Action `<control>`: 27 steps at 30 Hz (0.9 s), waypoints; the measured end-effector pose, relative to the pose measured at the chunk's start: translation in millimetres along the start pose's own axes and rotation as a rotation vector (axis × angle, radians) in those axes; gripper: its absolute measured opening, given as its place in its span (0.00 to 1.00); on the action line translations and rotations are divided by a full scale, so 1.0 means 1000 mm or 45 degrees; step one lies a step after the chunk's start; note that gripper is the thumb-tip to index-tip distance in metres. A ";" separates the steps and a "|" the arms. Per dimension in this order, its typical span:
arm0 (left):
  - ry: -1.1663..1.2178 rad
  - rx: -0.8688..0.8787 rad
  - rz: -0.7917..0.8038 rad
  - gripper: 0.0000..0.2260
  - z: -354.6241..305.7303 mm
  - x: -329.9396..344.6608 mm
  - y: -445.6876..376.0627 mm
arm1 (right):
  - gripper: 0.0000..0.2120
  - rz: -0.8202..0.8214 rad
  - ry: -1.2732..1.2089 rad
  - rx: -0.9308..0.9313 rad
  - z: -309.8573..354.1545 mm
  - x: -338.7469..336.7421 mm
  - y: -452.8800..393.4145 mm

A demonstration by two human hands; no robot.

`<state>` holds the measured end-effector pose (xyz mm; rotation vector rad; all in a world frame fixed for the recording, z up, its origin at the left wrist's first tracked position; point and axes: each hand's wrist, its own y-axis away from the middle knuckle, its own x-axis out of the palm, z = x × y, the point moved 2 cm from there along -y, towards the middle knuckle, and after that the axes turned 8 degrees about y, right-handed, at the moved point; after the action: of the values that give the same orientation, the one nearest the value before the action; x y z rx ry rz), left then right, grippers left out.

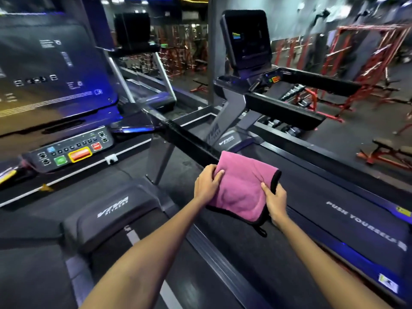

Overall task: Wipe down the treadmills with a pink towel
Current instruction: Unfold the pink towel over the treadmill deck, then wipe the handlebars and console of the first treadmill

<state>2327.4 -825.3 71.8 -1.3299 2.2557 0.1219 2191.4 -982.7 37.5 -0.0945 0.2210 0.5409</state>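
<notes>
A folded pink towel [242,185] with black edging hangs between my two hands over the right handrail [189,139] of the near treadmill. My left hand [206,184] grips the towel's left edge, fingers curled over the cloth. My right hand [275,198] pinches its right edge near the black trim. The near treadmill's control panel [71,150] with green and red buttons lies at the left. A second treadmill [334,210] with a "PUSH YOURSELF" belt runs along the right, just beyond the towel.
The near treadmill's big dark screen [51,70] fills the upper left. The second treadmill's console [247,39] and black handrails [285,108] stand at centre right. Red weight racks [367,61] and benches [388,152] line the far right floor. A third treadmill [147,81] sits behind.
</notes>
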 end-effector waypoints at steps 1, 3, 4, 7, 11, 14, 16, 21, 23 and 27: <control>-0.008 -0.003 0.016 0.11 0.000 0.003 -0.010 | 0.10 -0.026 -0.012 0.021 -0.001 0.002 -0.005; -0.025 -0.005 0.040 0.11 0.000 0.009 -0.026 | 0.11 -0.086 -0.013 0.050 -0.001 0.005 -0.012; -0.032 -0.014 0.048 0.11 0.000 0.012 -0.033 | 0.12 -0.123 0.001 0.069 -0.001 0.007 -0.015; -0.037 -0.089 0.053 0.10 0.005 0.018 -0.050 | 0.18 -0.222 0.186 0.220 -0.005 0.015 -0.025; -0.015 -0.194 0.118 0.11 0.016 0.019 -0.068 | 0.34 -0.392 0.593 0.337 0.005 0.031 -0.028; 0.015 -0.215 0.221 0.12 0.028 0.021 -0.084 | 0.28 -0.555 0.984 -0.094 0.031 0.055 -0.025; 0.076 -0.206 0.269 0.12 0.033 0.024 -0.090 | 0.21 -0.388 1.163 -0.281 0.042 0.079 -0.032; 0.172 -0.216 0.346 0.10 0.041 0.025 -0.092 | 0.27 -0.049 1.431 -0.028 0.040 0.123 -0.046; 0.250 -0.223 0.361 0.07 0.049 0.026 -0.091 | 0.31 -0.080 1.522 0.020 0.040 0.131 -0.047; 0.404 -0.233 0.464 0.10 0.064 0.028 -0.074 | 0.30 -0.049 1.652 0.061 0.041 0.135 -0.050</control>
<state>2403.0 -864.5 16.1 -1.0694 2.8008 0.2657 2337.8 -952.1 47.4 -0.3977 1.4906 0.3667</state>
